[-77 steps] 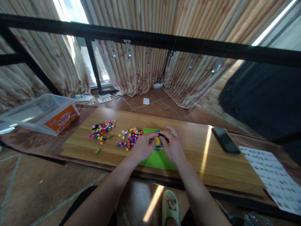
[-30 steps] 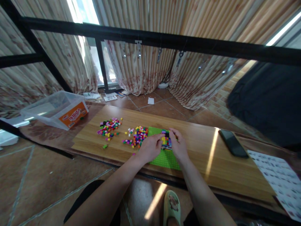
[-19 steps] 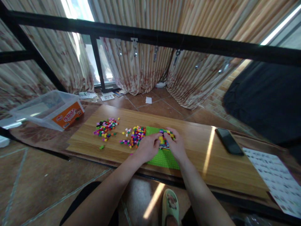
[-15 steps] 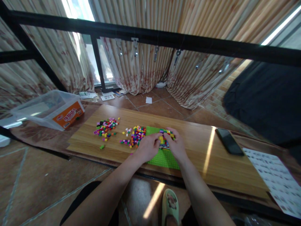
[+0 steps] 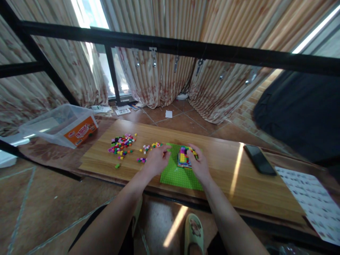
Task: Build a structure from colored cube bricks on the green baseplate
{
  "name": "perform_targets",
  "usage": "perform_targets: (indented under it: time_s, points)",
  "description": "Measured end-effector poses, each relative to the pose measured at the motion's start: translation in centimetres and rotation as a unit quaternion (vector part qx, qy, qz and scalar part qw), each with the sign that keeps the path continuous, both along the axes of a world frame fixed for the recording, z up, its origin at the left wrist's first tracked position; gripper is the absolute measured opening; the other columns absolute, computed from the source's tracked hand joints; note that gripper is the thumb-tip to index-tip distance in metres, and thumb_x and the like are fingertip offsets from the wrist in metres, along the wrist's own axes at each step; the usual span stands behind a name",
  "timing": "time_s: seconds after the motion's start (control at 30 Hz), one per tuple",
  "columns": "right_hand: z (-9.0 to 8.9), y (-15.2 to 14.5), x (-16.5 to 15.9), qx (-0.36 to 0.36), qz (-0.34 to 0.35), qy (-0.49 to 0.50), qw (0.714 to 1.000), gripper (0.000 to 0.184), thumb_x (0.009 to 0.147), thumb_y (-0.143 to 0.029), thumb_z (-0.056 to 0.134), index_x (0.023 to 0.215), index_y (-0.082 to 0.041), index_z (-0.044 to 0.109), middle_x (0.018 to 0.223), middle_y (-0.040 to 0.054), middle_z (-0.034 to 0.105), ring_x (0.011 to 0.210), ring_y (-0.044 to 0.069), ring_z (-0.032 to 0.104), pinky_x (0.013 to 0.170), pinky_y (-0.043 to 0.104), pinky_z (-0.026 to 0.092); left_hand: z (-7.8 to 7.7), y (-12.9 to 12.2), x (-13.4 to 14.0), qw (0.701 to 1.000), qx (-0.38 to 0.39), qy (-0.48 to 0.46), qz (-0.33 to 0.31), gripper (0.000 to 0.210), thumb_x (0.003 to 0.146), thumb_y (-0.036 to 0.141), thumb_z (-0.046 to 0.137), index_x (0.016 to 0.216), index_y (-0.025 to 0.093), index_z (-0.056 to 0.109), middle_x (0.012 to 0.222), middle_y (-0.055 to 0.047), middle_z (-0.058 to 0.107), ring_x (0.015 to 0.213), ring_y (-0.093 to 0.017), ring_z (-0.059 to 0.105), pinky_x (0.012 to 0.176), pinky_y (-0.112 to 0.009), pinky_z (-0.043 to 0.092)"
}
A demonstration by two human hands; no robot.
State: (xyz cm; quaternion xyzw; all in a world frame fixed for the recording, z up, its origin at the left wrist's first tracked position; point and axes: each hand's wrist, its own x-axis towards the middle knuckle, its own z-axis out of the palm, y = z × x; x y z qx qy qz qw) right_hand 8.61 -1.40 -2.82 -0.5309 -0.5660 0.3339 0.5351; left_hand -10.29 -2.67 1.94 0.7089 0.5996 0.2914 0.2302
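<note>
A small multicoloured block of stacked toy bricks (image 5: 183,156) sits on the green baseplate (image 5: 180,179). My right hand (image 5: 199,165) grips the block from its right side, thumb on top and fingers along the far edge, hiding part of it. Over the nearer pile of loose bricks (image 5: 156,145), at the baseplate's left edge, is my left hand (image 5: 156,162). Its index finger and thumb are apart, and I see nothing between them. Most of that pile lies hidden under the left hand.
Another heap of loose bricks (image 5: 123,142) lies farther left on the wooden board (image 5: 225,173). A clear plastic bin (image 5: 60,127) stands beyond the board's left end. To the right are a black phone (image 5: 259,160) and a printed sheet (image 5: 309,198). A dark metal rail (image 5: 164,41) crosses the background.
My left hand has moved left, off the brick block and over the loose pile. More of the block now shows. My right hand has stayed on it.
</note>
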Motion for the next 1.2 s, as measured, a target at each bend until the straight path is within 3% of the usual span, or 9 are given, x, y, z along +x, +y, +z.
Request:
perform_targets:
  time_s: [0.1, 0.33, 0.5, 0.77, 0.97, 1.2]
  points:
    - [0.1, 0.1, 0.3, -0.026, -0.031, 0.079, 0.996, 0.045, 0.08, -0.056, 0.059, 0.111, -0.024, 0.068, 0.12, 0.0064, 0.067, 0.112, 0.023, 0.06, 0.098, 0.04, 0.044, 0.2, 0.2, -0.4, 0.999, -0.009, 0.044, 0.003, 0.029, 0.088, 0.018, 0.049, 0.11, 0.016, 0.069, 0.089, -0.007, 0.074, 0.079, -0.017, 0.067, 0.077, -0.028, 0.05]
    - [1.1, 0.7, 1.6, -0.073, -0.124, 0.208, 0.968, 0.042, 0.072, -0.057, 0.067, 0.09, -0.019, 0.071, 0.098, 0.0071, 0.073, 0.091, 0.02, 0.066, 0.074, 0.031, 0.05, 0.3, 0.5, -2.2, 0.987, -0.014, 0.162, 0.007, 0.028, 0.089, 0.021, 0.045, 0.099, 0.02, 0.071, 0.088, -0.007, 0.073, 0.082, -0.02, 0.066, 0.077, -0.029, 0.047]
    - [1.3, 0.5, 2.0, -0.101, -0.13, 0.238, 0.957, 0.037, 0.069, -0.053, 0.069, 0.082, -0.019, 0.072, 0.088, 0.0064, 0.073, 0.079, 0.016, 0.066, 0.064, 0.026, 0.048, 0.0, 0.7, -3.8, 0.981, -0.044, 0.184, -0.038, 0.026, 0.082, 0.015, 0.049, 0.088, 0.02, 0.074, 0.089, -0.006, 0.074, 0.086, -0.02, 0.066, 0.077, -0.028, 0.047]
    - [1.6, 0.2, 1.9, -0.101, -0.112, 0.268, 0.951, 0.029, 0.068, -0.046, 0.073, 0.076, -0.019, 0.071, 0.079, 0.0031, 0.072, 0.071, 0.013, 0.065, 0.062, 0.024, 0.047, 0.4, 0.4, -4.8, 0.972, -0.087, 0.199, -0.085, 0.026, 0.072, 0.012, 0.052, 0.081, 0.021, 0.074, 0.082, -0.004, 0.074, 0.081, -0.02, 0.066, 0.074, -0.028, 0.047]
    - [1.6, 0.0, 1.6, -0.097, -0.093, 0.243, 0.961, 0.032, 0.07, -0.05, 0.07, 0.074, -0.018, 0.069, 0.074, 0.0039, 0.071, 0.066, 0.015, 0.065, 0.06, 0.027, 0.047, 0.4, -0.3, -4.0, 0.967, -0.102, 0.23, -0.051, 0.023, 0.069, 0.012, 0.057, 0.081, 0.024, 0.073, 0.079, -0.004, 0.072, 0.084, -0.022, 0.067, 0.073, -0.028, 0.049]
    - [1.7, -0.1, 1.5, -0.104, -0.092, 0.257, 0.956, 0.031, 0.067, -0.049, 0.072, 0.072, -0.018, 0.07, 0.072, 0.0035, 0.071, 0.066, 0.015, 0.065, 0.058, 0.026, 0.048, 0.2, -0.2, -4.3, 0.961, -0.1, 0.256, 0.022, 0.021, 0.079, 0.014, 0.052, 0.087, 0.017, 0.07, 0.088, -0.013, 0.071, 0.094, -0.027, 0.066, 0.083, -0.035, 0.05]
